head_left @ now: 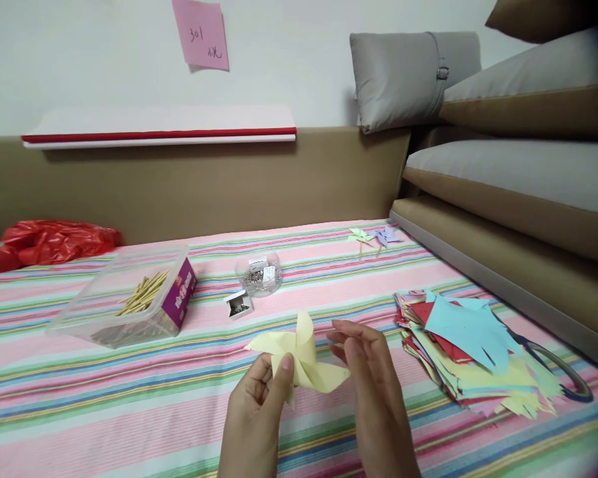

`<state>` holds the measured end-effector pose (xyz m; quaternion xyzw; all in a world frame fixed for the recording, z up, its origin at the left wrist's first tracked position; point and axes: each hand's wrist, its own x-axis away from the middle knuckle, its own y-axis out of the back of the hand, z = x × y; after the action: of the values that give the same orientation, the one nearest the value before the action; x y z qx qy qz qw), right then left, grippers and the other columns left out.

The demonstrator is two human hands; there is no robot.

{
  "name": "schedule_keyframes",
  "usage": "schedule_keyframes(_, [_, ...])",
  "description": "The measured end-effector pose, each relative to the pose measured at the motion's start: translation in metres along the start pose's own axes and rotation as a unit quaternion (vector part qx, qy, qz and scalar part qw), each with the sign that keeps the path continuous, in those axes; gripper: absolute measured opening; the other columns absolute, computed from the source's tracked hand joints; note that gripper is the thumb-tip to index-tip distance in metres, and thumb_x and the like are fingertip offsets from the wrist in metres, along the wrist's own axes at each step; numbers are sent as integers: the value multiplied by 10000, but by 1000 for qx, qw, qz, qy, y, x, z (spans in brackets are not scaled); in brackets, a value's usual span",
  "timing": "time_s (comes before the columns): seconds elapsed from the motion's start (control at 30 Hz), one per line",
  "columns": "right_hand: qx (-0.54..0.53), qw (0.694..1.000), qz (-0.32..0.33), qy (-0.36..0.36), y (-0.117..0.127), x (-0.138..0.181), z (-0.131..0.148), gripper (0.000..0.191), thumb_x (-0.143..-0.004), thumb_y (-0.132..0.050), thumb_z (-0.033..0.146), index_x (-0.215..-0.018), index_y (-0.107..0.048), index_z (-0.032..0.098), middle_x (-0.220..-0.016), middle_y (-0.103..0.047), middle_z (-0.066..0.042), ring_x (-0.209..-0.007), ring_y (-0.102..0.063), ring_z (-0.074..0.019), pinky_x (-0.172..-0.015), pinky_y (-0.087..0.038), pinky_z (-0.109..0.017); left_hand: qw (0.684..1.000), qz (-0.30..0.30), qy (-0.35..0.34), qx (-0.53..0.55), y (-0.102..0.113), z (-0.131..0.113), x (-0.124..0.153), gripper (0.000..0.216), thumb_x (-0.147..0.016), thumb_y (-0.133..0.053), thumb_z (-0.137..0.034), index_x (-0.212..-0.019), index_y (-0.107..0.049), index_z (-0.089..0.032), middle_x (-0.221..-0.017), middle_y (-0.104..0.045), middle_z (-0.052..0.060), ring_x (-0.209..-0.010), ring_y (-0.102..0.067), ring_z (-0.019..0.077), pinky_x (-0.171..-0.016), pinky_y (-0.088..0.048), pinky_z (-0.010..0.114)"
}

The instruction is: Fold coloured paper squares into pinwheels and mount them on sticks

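My left hand [262, 405] pinches a pale yellow paper pinwheel [299, 362], its thumb lying over the folded middle. Curled blades stick out to the left, top and right, and no stick shows on it. Just to the right, my right hand [371, 382] has its fingers apart and bent, close to the tip of the right blade. Whether a finger brushes that tip I cannot tell. Beyond the hands are a small white box of dark metal pins [239, 304] and a clear round container [259, 273] with small metal pieces inside.
A clear plastic box [80, 305] holds wooden sticks [144, 292] at left. Cut coloured paper [471, 332] is piled at right with scissors [558, 365] partly beneath. Two pinwheels on sticks [361, 236] lie at the back. Stacked cushions [518, 172] border the right; a red plastic bag [60, 240] lies far left.
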<state>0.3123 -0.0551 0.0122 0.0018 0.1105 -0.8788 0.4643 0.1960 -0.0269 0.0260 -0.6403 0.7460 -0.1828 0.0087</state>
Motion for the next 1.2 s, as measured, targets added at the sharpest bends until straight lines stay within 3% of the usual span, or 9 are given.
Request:
schedule_keyframes(0.13, [12, 1000, 13, -20, 14, -13, -6, 363, -948, -497, 560, -1023, -652, 241, -1071, -702, -67, -1065, -645, -250, -945, -491, -392, 1000, -8, 4, 20, 14, -11, -7, 250, -824, -730, -457, -915, -741, -225, -889, -728, 17, -828, -602, 189, -752, -472, 247])
schedule_keyframes(0.23, [57, 997, 22, -41, 24, -22, -7, 382, -909, -535, 593, -1015, -648, 245, -1056, -711, -64, -1063, -651, -261, -891, -515, -362, 993, -99, -39, 41, 44, -30, -18, 237, -781, -786, -428, -906, -741, -231, -893, -736, -9, -821, -602, 152, -751, -470, 202])
schedule_keyframes(0.37, [222, 971, 79, -38, 49, -38, -9, 347, -907, -523, 564, -982, -638, 245, -1027, -712, -70, -984, -660, -270, -810, -524, -366, 973, -211, -91, 6, 89, -53, -26, 314, -688, -852, -442, -905, -733, -249, -869, -701, -53, -834, -577, 139, -695, -450, 166])
schedule_keyframes(0.43, [336, 936, 108, 18, 67, -47, -12, 294, -917, -515, 491, -981, -657, 241, -1032, -713, -77, -936, -656, -266, -834, -507, -396, 973, -204, -90, -64, 99, -56, -24, 304, -727, -805, -497, -893, -716, -259, -820, -671, -61, -844, -563, 144, -710, -431, 164])
schedule_keyframes(0.6, [435, 884, 162, 48, 109, -58, -19, 146, -839, -624, 357, -868, -713, 246, -856, -717, -53, -693, -626, -234, -671, -491, -372, 968, -138, -101, -186, 84, -50, -18, 330, -791, -721, -547, -941, -680, -256, -868, -685, -30, -877, -571, 191, -774, -418, 210])
schedule_keyframes(0.77, [425, 866, 263, 35, 107, -49, -19, 161, -892, -606, 351, -867, -717, 238, -803, -698, -27, -739, -643, -217, -674, -486, -320, 974, -90, -90, -185, 66, -43, -18, 366, -775, -713, -575, -935, -678, -248, -929, -710, 10, -954, -604, 252, -808, -436, 259])
schedule_keyframes(0.87, [408, 873, 265, 48, 99, -46, -16, 237, -938, -551, 336, -815, -730, 241, -822, -708, -32, -782, -652, -226, -713, -479, -329, 978, -67, -82, -181, 58, -39, -15, 339, -783, -711, -561, -923, -684, -254, -912, -701, 12, -936, -600, 251, -794, -439, 262])
schedule_keyframes(1.03, [351, 887, 296, 49, 97, -52, -15, 218, -930, -566, 298, -962, -781, 281, -922, -736, -34, -855, -678, -224, -766, -516, -323, 984, -32, -67, -162, 42, -34, -10, 385, -771, -728, -543, -593, -573, -239, -644, -526, -30, -671, -481, 177, -647, -404, 232])
schedule_keyframes(1.2, [336, 883, 325, 36, 99, -59, -18, 163, -867, -646, 300, -821, -797, 258, -849, -719, -13, -721, -650, -183, -654, -499, -273, 987, 8, -43, -154, 38, -30, -8, 405, -788, -714, -546, -600, -552, -225, -671, -509, -34, -654, -430, 154, -614, -384, 215])
